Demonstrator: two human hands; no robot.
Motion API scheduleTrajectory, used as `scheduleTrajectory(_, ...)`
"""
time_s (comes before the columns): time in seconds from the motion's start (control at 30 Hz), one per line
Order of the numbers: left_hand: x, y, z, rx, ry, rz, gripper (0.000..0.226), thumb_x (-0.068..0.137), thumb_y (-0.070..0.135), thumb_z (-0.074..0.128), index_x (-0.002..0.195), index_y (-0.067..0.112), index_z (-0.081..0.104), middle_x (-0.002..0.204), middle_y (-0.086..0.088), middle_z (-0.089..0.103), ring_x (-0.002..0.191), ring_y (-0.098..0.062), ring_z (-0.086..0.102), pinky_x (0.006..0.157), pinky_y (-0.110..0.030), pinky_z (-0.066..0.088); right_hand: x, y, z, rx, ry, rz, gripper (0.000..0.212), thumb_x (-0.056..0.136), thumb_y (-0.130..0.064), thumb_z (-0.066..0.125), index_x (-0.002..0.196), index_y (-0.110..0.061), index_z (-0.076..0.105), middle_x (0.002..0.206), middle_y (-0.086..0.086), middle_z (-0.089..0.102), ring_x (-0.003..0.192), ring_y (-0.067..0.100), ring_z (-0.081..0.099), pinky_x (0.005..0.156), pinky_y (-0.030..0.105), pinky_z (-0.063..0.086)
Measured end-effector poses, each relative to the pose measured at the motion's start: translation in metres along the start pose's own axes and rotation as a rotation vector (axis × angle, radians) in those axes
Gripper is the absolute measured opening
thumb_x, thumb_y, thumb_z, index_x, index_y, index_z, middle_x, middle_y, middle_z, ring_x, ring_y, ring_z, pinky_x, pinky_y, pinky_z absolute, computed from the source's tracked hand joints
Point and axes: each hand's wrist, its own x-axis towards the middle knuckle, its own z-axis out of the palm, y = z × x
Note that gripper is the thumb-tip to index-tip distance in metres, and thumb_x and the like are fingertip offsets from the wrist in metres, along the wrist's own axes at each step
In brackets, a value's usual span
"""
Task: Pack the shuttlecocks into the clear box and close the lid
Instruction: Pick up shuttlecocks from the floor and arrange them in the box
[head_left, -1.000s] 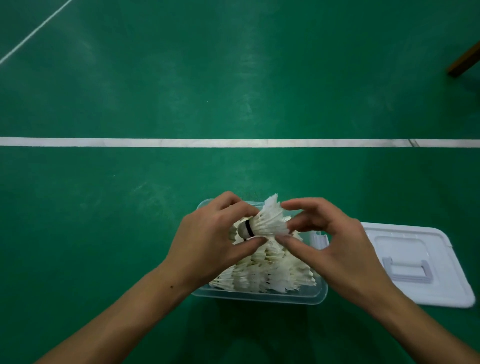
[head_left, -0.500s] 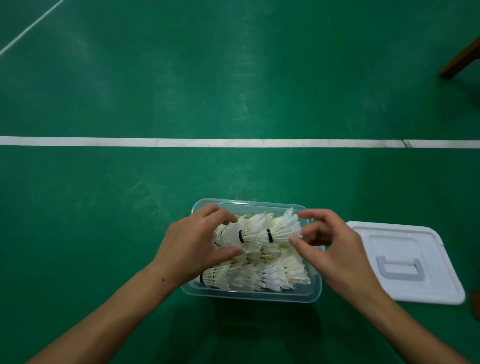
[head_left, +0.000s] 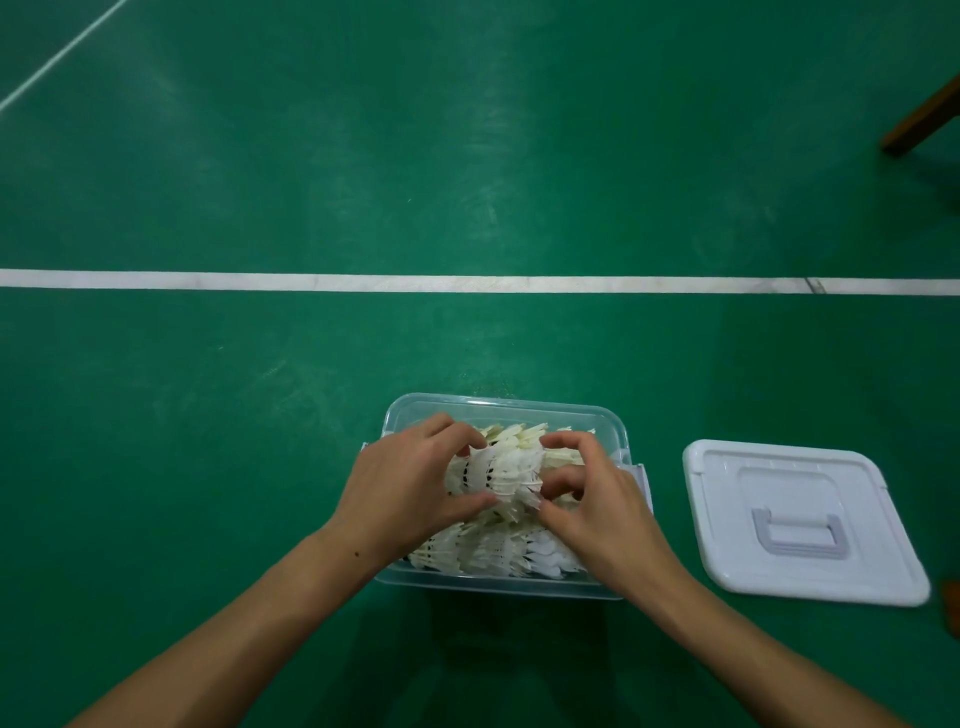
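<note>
Shuttlecocks (head_left: 498, 475) between both hands (head_left: 506, 488), seemingly pressed into clear box (head_left: 501, 408).

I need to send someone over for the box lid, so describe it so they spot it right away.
Find the white court line on the green floor; nearer than it sits the clear box. Right of that box, apart from it, lies the lid: flat, opaque white, with a grey handle.

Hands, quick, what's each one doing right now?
Left hand: closed on the row of shuttlecocks over the clear box.
Right hand: closed on the same row's feather end.
</note>
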Motion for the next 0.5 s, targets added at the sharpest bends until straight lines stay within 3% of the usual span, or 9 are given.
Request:
scheduleTrajectory(0.13, -0.006, -0.009, -0.004, -0.043, 0.051, -0.003, 0.069, 0.074, 0.079, 0.071, 0.13, 0.042, 0.058, 0.119, 0.024, 0.06, 0.091, -0.004, 0.065, 0.07, -0.029, 0.053, -0.003, -0.002, -0.015, 0.023, -0.054, 0.0, 0.08, 0.083, -0.029, 0.087, 0.146, -0.043, 0.04, 0.102, -0.018, 0.072, 0.102, -0.004, 0.066, 0.094, 0.032, 0.057)
scheduleTrajectory(0.23, -0.012, -0.01, -0.011, -0.097, 0.103, 0.004, 0.088, 0.07, 0.089, 0.066, 0.141, 0.039, 0.048, 0.122, 0.025, 0.056, 0.083, -0.003, 0.065, 0.069, -0.033, 0.058, -0.008, -0.003, -0.024, -0.045, -0.089, -0.053, 0.092, 0.081, -0.037, 0.089, 0.152, -0.048, 0.032, 0.111, -0.028, 0.065, 0.109, -0.012, 0.058, 0.097, 0.026, 0.051)
scheduleTrajectory(0.3, -0.015, -0.008, -0.017, -0.173, 0.142, 0.023, 0.096, 0.067, 0.093, 0.064, 0.144, 0.037, 0.045, 0.122, 0.025, 0.056, 0.081, 0.0, 0.062, 0.068, -0.034, 0.059, -0.01, -0.003, -0.03, -0.081, -0.1, -0.089, 0.095, 0.079, -0.043, 0.089, 0.153, -0.05, 0.029, 0.112, -0.034, 0.063, 0.111, -0.013, 0.056, 0.101, 0.029, 0.05)
scheduleTrajectory(0.4, -0.015, 0.001, -0.024, -0.281, 0.204, 0.081, 0.1, 0.066, 0.091, 0.069, 0.145, 0.035, 0.046, 0.122, 0.024, 0.057, 0.083, 0.001, 0.06, 0.07, -0.034, 0.058, -0.013, -0.005, -0.042, -0.171, -0.062, -0.154, 0.095, 0.079, -0.051, 0.086, 0.152, -0.051, 0.027, 0.117, -0.035, 0.063, 0.117, -0.003, 0.058, 0.104, 0.036, 0.053)
scheduleTrajectory(0.5, -0.009, 0.014, -0.029, -0.376, 0.255, 0.139, 0.104, 0.064, 0.085, 0.076, 0.148, 0.032, 0.045, 0.123, 0.02, 0.059, 0.085, -0.005, 0.06, 0.072, -0.036, 0.058, -0.021, -0.014, -0.048, -0.203, 0.089, -0.291, 0.087, 0.078, -0.054, 0.084, 0.151, -0.046, 0.036, 0.123, -0.033, 0.061, 0.119, -0.002, 0.057, 0.1, 0.028, 0.054)
